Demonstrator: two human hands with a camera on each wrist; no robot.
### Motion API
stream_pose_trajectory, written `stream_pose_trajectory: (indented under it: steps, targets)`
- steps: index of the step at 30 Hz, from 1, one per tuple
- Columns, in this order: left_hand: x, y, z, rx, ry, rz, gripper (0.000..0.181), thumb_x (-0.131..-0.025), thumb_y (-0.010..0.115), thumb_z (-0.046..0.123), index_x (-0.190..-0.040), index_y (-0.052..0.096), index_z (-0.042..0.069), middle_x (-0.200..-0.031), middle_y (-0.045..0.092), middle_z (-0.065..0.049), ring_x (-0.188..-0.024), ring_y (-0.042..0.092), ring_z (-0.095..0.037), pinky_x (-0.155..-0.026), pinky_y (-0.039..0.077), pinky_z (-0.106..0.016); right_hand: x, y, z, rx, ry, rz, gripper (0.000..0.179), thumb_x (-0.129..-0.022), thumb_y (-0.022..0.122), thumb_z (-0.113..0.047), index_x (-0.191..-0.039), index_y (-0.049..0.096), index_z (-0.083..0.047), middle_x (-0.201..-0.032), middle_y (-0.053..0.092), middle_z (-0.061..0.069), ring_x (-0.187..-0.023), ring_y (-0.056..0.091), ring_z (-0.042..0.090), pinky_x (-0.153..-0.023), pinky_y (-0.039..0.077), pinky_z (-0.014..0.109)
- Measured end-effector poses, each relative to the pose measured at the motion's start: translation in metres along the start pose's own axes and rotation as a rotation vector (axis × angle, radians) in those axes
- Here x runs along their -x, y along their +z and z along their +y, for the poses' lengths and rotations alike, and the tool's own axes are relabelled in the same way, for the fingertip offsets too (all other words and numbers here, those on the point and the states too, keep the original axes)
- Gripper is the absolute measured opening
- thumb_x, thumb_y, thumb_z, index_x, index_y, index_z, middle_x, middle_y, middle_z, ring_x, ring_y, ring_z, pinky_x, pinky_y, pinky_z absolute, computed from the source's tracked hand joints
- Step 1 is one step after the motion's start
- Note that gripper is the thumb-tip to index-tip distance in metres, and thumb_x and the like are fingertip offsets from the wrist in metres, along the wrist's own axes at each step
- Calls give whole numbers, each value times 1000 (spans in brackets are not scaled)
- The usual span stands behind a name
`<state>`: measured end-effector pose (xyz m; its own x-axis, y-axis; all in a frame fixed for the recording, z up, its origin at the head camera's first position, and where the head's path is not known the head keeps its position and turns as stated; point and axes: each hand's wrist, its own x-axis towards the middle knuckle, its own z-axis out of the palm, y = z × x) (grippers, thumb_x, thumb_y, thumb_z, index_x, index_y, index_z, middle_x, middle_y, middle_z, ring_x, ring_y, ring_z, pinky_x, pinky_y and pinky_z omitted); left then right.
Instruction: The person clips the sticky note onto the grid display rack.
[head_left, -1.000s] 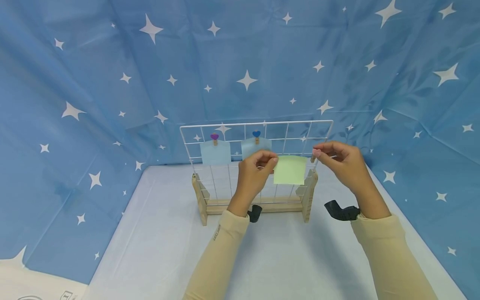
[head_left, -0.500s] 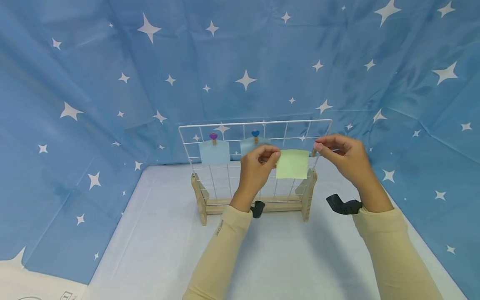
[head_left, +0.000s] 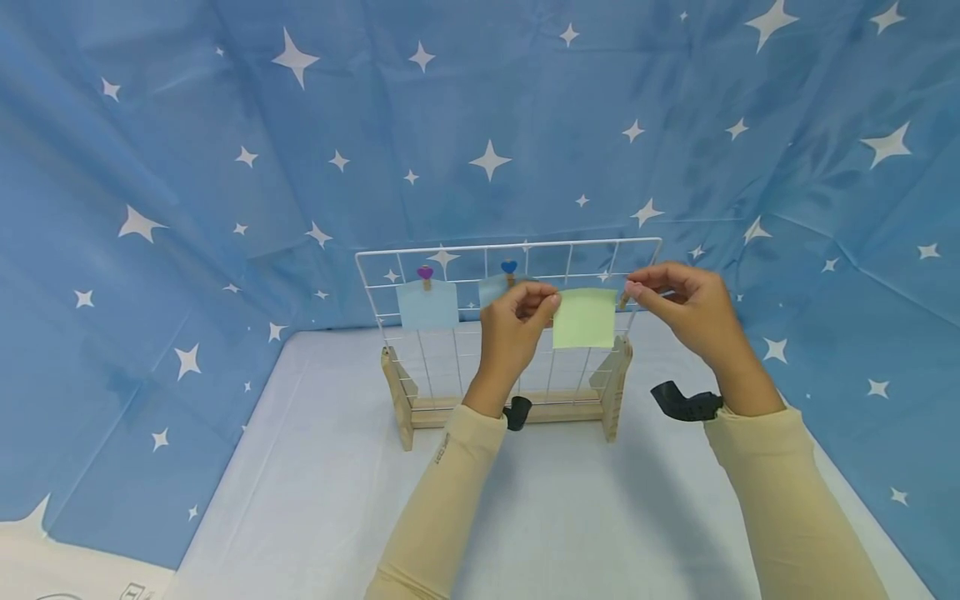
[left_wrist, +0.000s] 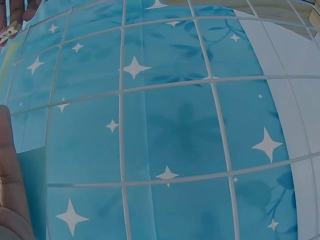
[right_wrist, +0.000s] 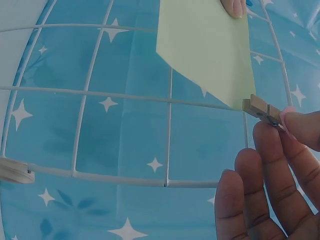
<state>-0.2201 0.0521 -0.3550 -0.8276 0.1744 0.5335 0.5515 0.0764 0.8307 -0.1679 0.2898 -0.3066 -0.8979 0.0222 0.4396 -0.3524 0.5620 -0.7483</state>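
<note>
My left hand (head_left: 517,333) pinches a light green paper note (head_left: 583,318) by its upper left corner, in front of a white wire grid (head_left: 450,407). Between the thumb and fingers of my right hand (head_left: 686,317) is a small wooden clothespin (right_wrist: 260,109), at the note's upper right corner. In the right wrist view its tip meets the note's corner; whether it grips the paper cannot be told. Two light blue notes hang on the grid: one (head_left: 427,305) under a purple heart clothespin (head_left: 426,275), another (head_left: 491,290) under a blue heart clothespin (head_left: 509,270), partly behind my left hand.
Wooden feet (head_left: 397,400) and a wooden base bar (head_left: 558,412) hold the grid upright on a white-covered table (head_left: 322,500). Behind and around it hangs a blue cloth (head_left: 337,100) with white stars. Pale printed fabric (head_left: 75,571) lies at the lower left.
Both hands have risen a little, bringing the green note up toward the grid's upper rows. The clothespin has come closer to the note's right corner.
</note>
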Motion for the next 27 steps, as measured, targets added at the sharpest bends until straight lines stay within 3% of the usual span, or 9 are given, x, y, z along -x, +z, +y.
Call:
stream_pose_trajectory:
  steps: [10, 27]
  targets:
    - [-4, 4, 0, 10, -5, 19, 17, -106, 73, 15, -112, 78, 0, -96, 78, -14, -79, 75, -16, -77, 63, -24, -4, -2, -5, -12, -15, 5, 23, -105, 73, -14, -121, 77, 2, -96, 72, -26, -89, 68, 0, -76, 53, 12]
    - [-9, 7, 4, 42, 6, 58, 16, -106, 73, 12, -111, 78, -3, -97, 77, -17, -85, 77, -27, -75, 65, -25, -9, -4, -17, -3, -57, 6, 20, -103, 74, -10, -116, 78, 4, -94, 70, -26, -82, 68, 2, -74, 54, 10]
